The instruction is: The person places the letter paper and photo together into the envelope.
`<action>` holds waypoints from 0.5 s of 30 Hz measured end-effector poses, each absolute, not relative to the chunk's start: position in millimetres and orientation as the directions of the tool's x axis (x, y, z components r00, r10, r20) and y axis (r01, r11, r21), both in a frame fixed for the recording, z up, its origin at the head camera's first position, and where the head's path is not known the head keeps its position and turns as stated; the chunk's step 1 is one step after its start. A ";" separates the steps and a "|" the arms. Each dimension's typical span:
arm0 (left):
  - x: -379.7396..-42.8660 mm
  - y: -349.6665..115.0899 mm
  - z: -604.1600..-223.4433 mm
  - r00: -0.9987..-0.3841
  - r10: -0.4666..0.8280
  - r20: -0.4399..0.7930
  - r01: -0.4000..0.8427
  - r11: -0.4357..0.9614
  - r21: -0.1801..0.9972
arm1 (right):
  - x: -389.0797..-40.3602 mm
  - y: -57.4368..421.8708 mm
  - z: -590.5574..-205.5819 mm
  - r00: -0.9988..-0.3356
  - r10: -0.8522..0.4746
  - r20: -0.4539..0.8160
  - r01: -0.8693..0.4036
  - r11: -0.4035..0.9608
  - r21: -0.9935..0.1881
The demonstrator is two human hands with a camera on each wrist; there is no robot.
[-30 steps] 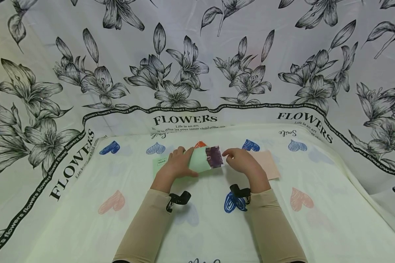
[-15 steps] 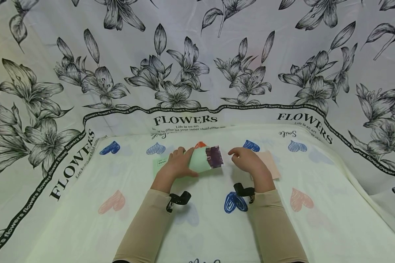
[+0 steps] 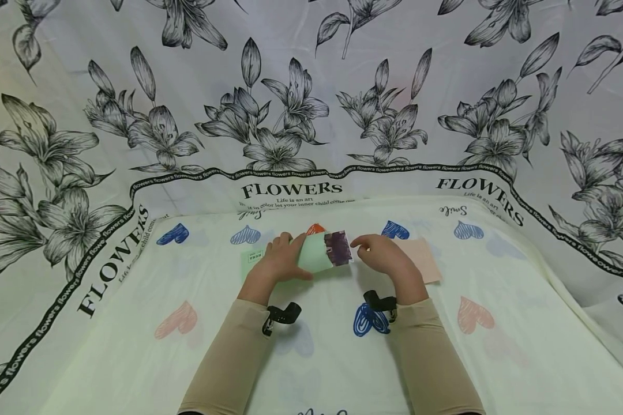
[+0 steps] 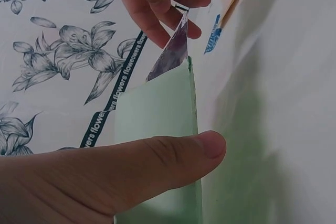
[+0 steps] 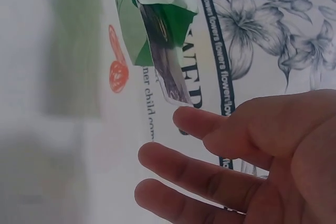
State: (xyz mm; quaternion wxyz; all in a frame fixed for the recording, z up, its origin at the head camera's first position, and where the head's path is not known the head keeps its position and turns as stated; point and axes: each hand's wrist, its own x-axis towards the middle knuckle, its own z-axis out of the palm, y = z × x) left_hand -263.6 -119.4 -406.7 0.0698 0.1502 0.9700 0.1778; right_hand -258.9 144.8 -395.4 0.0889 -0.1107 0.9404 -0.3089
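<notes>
My left hand (image 3: pixel 277 262) holds a light green paper envelope (image 3: pixel 312 253), the thumb lying across its near face in the left wrist view. Out of the envelope's open right end sticks a dark purple printed card (image 3: pixel 338 248) with a clear margin, also seen in the right wrist view. My right hand (image 3: pixel 381 253) hovers just right of the card, fingers bent loosely and spread. In the right wrist view one fingertip (image 5: pixel 184 114) is right at the card's lower end, and nothing lies between the fingers. The rest of the card is hidden inside the envelope.
A light green printed piece (image 3: pixel 251 259) shows left of the left hand. Behind the right wrist a pale pink paper (image 3: pixel 426 262) lies on the white heart-patterned cloth (image 3: pixel 332 369). A flower-printed curtain (image 3: pixel 291 138) rises at the back.
My right hand drew back a little to the right half a second ago and is now close to the card's end again. The left hand and envelope have stayed in place.
</notes>
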 end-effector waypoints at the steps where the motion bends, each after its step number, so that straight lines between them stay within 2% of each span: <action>1: -263.8 -119.5 -406.9 -0.945 0.318 -0.082 0.268 0.892 0.364 | -258.9 143.7 -395.7 -0.958 -0.268 -0.101 -0.156 0.783 -0.602; 15: -262.9 -119.8 -405.9 -0.945 0.319 -0.074 0.274 0.893 0.356 | -258.5 151.8 -392.3 -0.957 -0.277 -0.082 -0.185 0.806 -0.562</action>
